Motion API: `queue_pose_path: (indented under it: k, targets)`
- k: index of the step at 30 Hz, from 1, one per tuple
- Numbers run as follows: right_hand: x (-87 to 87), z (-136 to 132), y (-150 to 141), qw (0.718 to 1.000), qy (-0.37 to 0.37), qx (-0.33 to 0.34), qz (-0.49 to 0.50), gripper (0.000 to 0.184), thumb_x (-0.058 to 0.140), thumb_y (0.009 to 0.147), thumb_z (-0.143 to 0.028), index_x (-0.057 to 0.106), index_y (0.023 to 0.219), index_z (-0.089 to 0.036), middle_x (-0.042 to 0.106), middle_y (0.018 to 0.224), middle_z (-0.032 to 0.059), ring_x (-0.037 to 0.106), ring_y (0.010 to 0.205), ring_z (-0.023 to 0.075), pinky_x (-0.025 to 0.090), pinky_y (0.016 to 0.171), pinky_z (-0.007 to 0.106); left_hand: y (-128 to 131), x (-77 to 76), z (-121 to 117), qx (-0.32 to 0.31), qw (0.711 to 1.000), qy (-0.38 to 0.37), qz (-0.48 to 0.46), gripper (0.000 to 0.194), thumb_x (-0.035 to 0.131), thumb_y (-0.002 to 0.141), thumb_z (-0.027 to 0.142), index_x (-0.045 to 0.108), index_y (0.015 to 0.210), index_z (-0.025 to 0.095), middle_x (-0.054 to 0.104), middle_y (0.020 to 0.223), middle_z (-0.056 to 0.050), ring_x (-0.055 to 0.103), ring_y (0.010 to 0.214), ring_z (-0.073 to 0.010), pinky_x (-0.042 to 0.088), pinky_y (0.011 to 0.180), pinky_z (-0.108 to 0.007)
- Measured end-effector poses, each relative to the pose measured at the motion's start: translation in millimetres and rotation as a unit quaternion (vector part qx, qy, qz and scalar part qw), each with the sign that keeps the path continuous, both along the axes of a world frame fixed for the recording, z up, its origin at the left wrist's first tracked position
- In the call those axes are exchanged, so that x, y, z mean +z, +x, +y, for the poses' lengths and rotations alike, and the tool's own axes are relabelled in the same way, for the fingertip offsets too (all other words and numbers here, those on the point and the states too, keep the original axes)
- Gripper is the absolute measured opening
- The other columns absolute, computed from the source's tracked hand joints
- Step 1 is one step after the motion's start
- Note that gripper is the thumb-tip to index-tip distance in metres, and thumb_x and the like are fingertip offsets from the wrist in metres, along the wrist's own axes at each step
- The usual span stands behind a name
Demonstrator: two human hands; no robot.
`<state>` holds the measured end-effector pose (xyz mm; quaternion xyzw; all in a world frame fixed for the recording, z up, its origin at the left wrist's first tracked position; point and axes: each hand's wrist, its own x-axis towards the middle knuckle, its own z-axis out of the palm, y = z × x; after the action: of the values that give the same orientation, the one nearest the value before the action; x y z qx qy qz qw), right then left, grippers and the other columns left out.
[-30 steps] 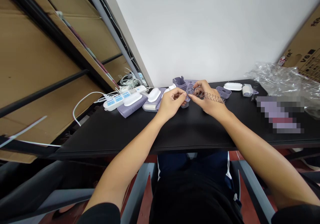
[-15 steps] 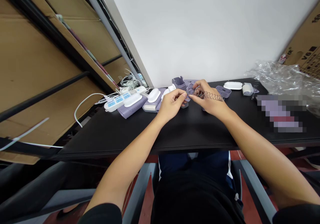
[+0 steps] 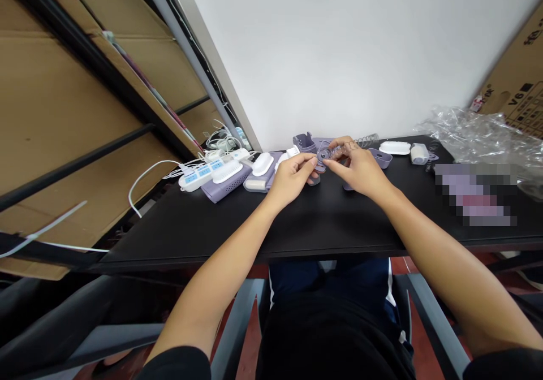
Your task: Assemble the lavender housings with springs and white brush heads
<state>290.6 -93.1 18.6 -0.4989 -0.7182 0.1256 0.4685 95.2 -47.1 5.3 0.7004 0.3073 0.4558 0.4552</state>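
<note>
My left hand [image 3: 292,177] and my right hand [image 3: 360,169] meet above the black table [image 3: 297,221], near its back edge. Both pinch a long metal coil spring [image 3: 365,139]. My right hand's fingers hold it near its left end, and its free end points up and to the right behind that hand. My left hand's fingertips are closed at the spring's left end, against a small purple plastic part [image 3: 318,162]. Purple and white plastic parts lie just behind the hands.
A white power strip [image 3: 199,176] with cables lies at the back left beside a purple grille piece [image 3: 224,182] and white caps [image 3: 262,164]. A purple tray [image 3: 380,156] and white pieces [image 3: 395,147] sit back right. Crumpled clear plastic [image 3: 479,134] and cardboard boxes [image 3: 520,91] are at the right.
The spring has swung from lying rightward over my right hand to pointing up and back behind it. Both hands stayed in place.
</note>
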Motion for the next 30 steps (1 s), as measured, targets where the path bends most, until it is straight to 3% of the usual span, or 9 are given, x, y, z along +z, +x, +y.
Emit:
queue_pose_path:
  k: [4,11,13,16,19,22,26,30]
  targets:
    - [-1.5,0.9,0.8,1.000,0.022,0.008,-0.006,0.035,0.066,0.093,-0.035,0.064,0.127,-0.025,0.076,0.094,0.0032,0.069,0.080,0.0209,0.053,0.080,0.035,0.0,0.5,-1.0,-0.007,1.000,-0.019,0.002,0.043,0.074,0.088,0.051,0.072,0.109,0.014,0.080,0.087,-0.009,0.072,0.070,-0.0144,0.056,0.061,-0.023]
    - [-8.7,0.9,-1.8,0.999,0.030,0.038,-0.022,0.039,0.066,0.091,-0.028,0.063,0.131,-0.028,0.076,0.105,0.0030,0.071,0.088,0.0215,0.054,0.085,0.037,-0.6,-2.7,2.9,0.011,1.000,-0.001,-0.017,0.039,0.076,0.087,0.050,0.073,0.101,0.014,0.078,0.078,-0.006,0.071,0.066,-0.0136,0.056,0.061,-0.023]
    - [-9.6,2.7,-3.0,0.999,0.020,0.050,0.007,0.038,0.066,0.091,-0.029,0.062,0.129,-0.028,0.075,0.103,0.0029,0.071,0.089,0.0216,0.054,0.083,0.036,-0.3,-2.7,3.7,0.007,1.000,-0.005,-0.020,0.039,0.076,0.086,0.050,0.072,0.101,0.014,0.078,0.079,-0.007,0.071,0.066,-0.0134,0.056,0.059,-0.023]
    - [-7.8,6.0,-3.8,0.988,-0.019,0.064,0.140,0.042,0.067,0.092,-0.036,0.055,0.132,-0.027,0.074,0.096,0.0017,0.071,0.088,0.0202,0.053,0.075,0.032,0.2,-1.1,3.3,0.000,0.999,-0.017,-0.028,0.041,0.075,0.088,0.049,0.071,0.108,0.014,0.079,0.081,-0.007,0.070,0.066,-0.0132,0.054,0.056,-0.021]
    - [-3.7,8.2,-3.2,0.954,-0.098,0.079,0.273,0.040,0.065,0.093,-0.052,0.058,0.122,-0.025,0.073,0.091,0.0017,0.070,0.080,0.0170,0.051,0.065,0.026,1.0,0.7,2.0,-0.018,0.998,-0.029,-0.043,0.045,0.075,0.088,0.048,0.067,0.116,0.015,0.079,0.080,-0.006,0.070,0.065,-0.0133,0.053,0.054,-0.021]
    - [-1.1,8.4,-2.9,0.930,-0.167,0.110,0.308,0.042,0.066,0.090,-0.062,0.064,0.104,-0.022,0.073,0.093,0.0034,0.070,0.075,0.0141,0.049,0.060,0.023,2.0,1.2,0.9,-0.036,0.998,-0.035,-0.041,0.048,0.077,0.086,0.048,0.062,0.119,0.017,0.076,0.074,-0.003,0.070,0.063,-0.0133,0.052,0.054,-0.021]
    - [-1.7,8.8,-3.0,0.929,-0.193,0.128,0.289,0.038,0.071,0.088,-0.057,0.069,0.102,-0.022,0.073,0.089,0.0016,0.068,0.073,0.0120,0.048,0.060,0.021,2.5,-0.3,-0.4,-0.053,0.998,-0.034,-0.008,0.047,0.076,0.086,0.047,0.058,0.118,0.018,0.075,0.074,-0.002,0.069,0.064,-0.0136,0.051,0.054,-0.021]
    - [-2.8,10.3,-1.1,0.937,-0.190,0.104,0.273,0.031,0.069,0.090,-0.051,0.069,0.094,-0.021,0.071,0.080,-0.0001,0.066,0.070,0.0110,0.047,0.059,0.020,0.9,-4.3,-2.2,-0.060,0.997,-0.017,0.046,0.050,0.073,0.089,0.049,0.057,0.126,0.020,0.075,0.078,-0.002,0.068,0.066,-0.0139,0.049,0.056,-0.022]
